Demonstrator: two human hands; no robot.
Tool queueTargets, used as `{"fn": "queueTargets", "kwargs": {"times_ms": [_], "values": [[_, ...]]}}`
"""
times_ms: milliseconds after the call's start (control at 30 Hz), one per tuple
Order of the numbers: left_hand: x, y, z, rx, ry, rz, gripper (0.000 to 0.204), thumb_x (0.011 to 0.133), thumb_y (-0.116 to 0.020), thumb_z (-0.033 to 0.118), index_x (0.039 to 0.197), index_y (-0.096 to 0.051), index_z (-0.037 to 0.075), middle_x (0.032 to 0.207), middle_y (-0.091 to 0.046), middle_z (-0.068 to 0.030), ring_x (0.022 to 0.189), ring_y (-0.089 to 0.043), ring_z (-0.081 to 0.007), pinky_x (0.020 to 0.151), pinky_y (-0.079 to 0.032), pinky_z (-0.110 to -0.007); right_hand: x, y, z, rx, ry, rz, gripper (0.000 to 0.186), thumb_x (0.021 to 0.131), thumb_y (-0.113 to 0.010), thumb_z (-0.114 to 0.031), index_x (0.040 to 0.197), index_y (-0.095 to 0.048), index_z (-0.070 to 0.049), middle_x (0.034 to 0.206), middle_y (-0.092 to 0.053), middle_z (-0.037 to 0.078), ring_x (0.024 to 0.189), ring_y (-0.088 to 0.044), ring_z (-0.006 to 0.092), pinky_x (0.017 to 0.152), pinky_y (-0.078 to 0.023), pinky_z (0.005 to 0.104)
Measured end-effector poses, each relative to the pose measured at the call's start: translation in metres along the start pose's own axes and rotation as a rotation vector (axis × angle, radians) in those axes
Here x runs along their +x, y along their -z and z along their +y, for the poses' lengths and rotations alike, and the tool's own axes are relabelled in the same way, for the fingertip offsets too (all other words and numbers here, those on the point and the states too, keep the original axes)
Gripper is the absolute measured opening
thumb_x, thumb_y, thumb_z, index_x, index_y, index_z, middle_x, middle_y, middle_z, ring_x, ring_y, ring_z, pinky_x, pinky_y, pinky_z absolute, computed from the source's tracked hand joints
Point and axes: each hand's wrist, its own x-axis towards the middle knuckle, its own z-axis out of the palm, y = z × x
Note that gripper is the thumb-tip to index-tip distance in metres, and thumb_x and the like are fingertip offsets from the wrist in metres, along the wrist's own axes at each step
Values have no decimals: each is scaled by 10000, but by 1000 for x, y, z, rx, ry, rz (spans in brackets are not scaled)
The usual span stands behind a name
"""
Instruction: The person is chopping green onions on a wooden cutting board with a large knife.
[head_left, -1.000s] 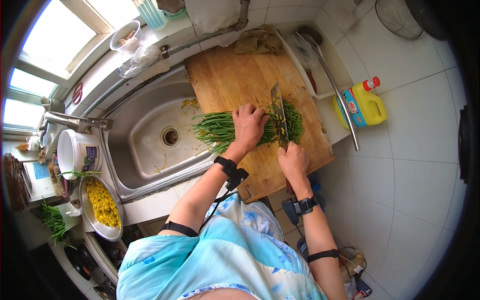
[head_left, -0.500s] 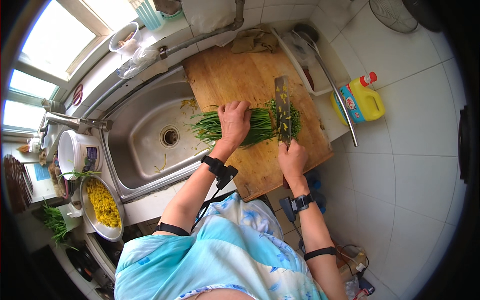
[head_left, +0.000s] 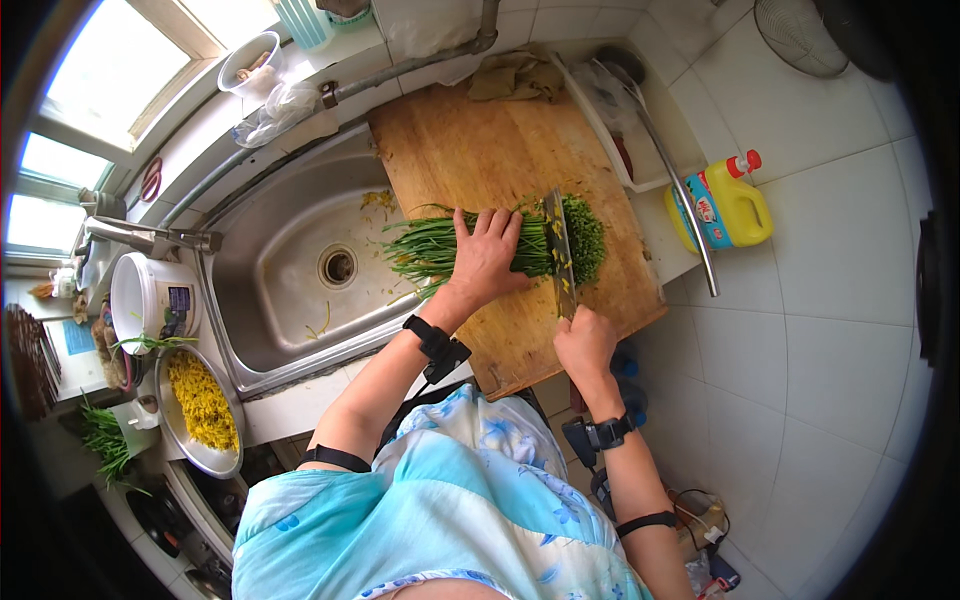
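A bundle of long green stalks (head_left: 420, 250) lies across the wooden board (head_left: 460, 150), its left end over the sink. My left hand (head_left: 486, 255) presses on the bundle and holds it, fingers spread over its top and thumb along the near side. My right hand (head_left: 585, 345) grips the handle of a wide cleaver (head_left: 562, 260), its blade upright at the right end of the bundle, yellow bits stuck on it. Finely chopped greens (head_left: 585, 230) are heaped just right of the blade.
Steel sink (head_left: 280, 290), faucet (head_left: 160, 232), white bucket (head_left: 140, 300) and bowl of yellow shreds (head_left: 205, 400) at left. White tray (head_left: 650, 150), metal tube (head_left: 690, 220) and yellow jug (head_left: 745, 215) at right. Cloth (head_left: 510, 75) and pipe (head_left: 420, 70) at back.
My left hand went leftward, then back right, and now has its fingers more spread on the bundle. The cleaver has shifted down and its blade stands more on edge than half a second ago.
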Motion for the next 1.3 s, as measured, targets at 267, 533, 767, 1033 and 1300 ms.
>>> {"fn": "queueTargets", "kwargs": {"times_ms": [267, 533, 767, 1033, 1300], "values": [[13, 11, -17, -149, 23, -10, 496, 707, -799, 313, 1137, -658, 110, 1127, -616, -55, 1158, -532, -283, 1070, -245, -676, 17, -10, -3, 30, -85, 25, 192, 783, -615, -179, 757, -667, 5, 777, -668, 271, 746, -660, 456, 681, -530, 542], [22, 20, -40, -197, 86, 227, 50, 768, -714, 121, 792, -671, 112, 851, -633, -52, 940, -598, -275, 1050, -322, -588, 16, -9, 0, 85, -53, 38, 205, 791, -619, -185, 743, -651, 12, 750, -662, 272, 729, -656, 458, 683, -533, 539], [20, 31, -30, -141, 21, 148, 129, 746, -763, 142, 851, -695, 109, 910, -654, -54, 974, -601, -285, 1037, -352, -516, 16, -7, -3, 53, -40, 28, 209, 793, -617, -180, 763, -647, 24, 730, -653, 281, 728, -655, 461, 677, -529, 542], [36, 21, -51, -308, 52, 204, 185, 833, -697, 171, 970, -693, 47, 999, -659, -138, 1009, -591, -351, 908, -425, -467, 8, 6, -6, 117, 12, 19, 322, 850, -649, -307, 833, -643, 15, 714, -652, 273, 707, -646, 465, 655, -519, 533], [29, -20, 0, -148, 77, 304, 147, 889, -641, 202, 923, -643, 59, 940, -606, -111, 948, -550, -337, 903, -396, -452, 5, -10, -1, 82, -2, 130, 284, 911, -581, -271, 827, -620, -3, 662, -637, 246, 648, -634, 448, 602, -494, 538]]}}
